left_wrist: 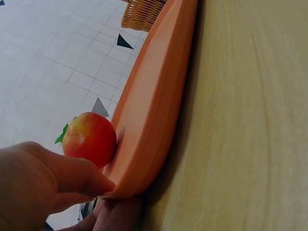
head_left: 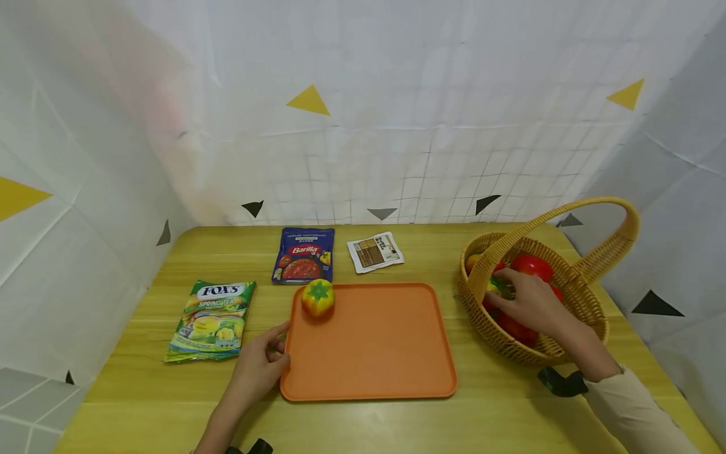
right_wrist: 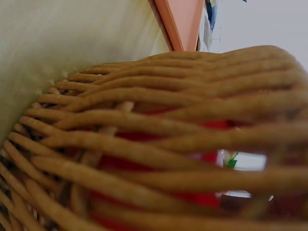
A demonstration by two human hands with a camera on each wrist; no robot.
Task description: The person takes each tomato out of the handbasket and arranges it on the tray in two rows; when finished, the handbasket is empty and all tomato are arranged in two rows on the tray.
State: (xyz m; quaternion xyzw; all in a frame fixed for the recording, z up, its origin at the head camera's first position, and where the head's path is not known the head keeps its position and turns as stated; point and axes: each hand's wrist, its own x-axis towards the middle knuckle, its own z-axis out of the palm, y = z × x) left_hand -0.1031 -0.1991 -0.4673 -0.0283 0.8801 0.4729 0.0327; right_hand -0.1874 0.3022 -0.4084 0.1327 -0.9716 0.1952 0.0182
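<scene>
An orange tray (head_left: 371,343) lies on the table, and my left hand (head_left: 261,362) pinches its left rim. In the left wrist view the thumb is on top of the rim and fingers are under it. A red and yellow tomato (head_left: 318,299) with green leaves sits in the tray's far left corner. My right hand (head_left: 530,301) reaches into a wicker basket (head_left: 482,321), thumb and fingers round a yellowish tomato (head_left: 495,288) with a green top. Red produce (head_left: 532,267) lies around it. The basket's weave hides the right hand in the right wrist view.
A green candy bag (head_left: 212,321) lies left of the tray. Behind the tray are a blue Barilla sauce pouch (head_left: 304,255) and a small white packet (head_left: 375,252). The basket's tall arched handle (head_left: 609,202) rises near the right hand. A white sheet hangs behind the table.
</scene>
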